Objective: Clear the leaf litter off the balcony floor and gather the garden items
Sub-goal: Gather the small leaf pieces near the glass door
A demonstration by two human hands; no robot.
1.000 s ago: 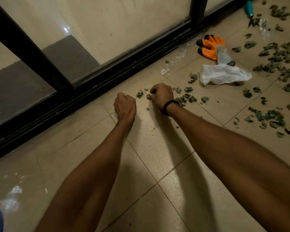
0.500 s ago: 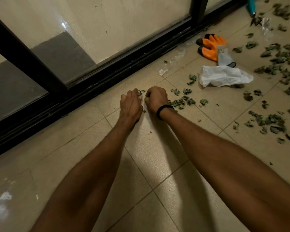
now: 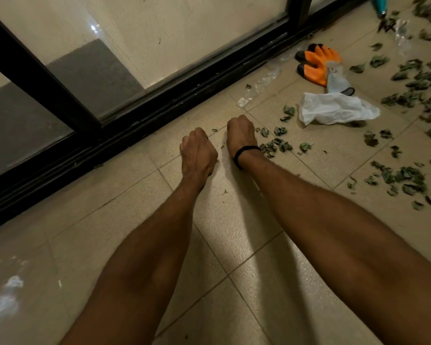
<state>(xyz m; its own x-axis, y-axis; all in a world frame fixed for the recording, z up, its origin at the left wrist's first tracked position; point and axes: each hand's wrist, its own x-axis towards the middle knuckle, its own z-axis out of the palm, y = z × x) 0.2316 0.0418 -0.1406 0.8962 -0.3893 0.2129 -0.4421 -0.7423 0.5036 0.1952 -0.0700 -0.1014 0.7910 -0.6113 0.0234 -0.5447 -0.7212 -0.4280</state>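
Though touching before, left hand [image 3: 198, 151] and right hand [image 3: 240, 134] apart | both curled

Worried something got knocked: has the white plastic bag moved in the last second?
No. The white plastic bag keeps its place beside the orange gloves and the door track; only the camera shifted.

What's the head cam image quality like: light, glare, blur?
Head view: dim, warm light; a small glare spot on the glass door; the forearms, swollen by the wide angle, throw soft shadows on the tiled floor; leaves at the right edge look soft; the lower-left corner is smeared.
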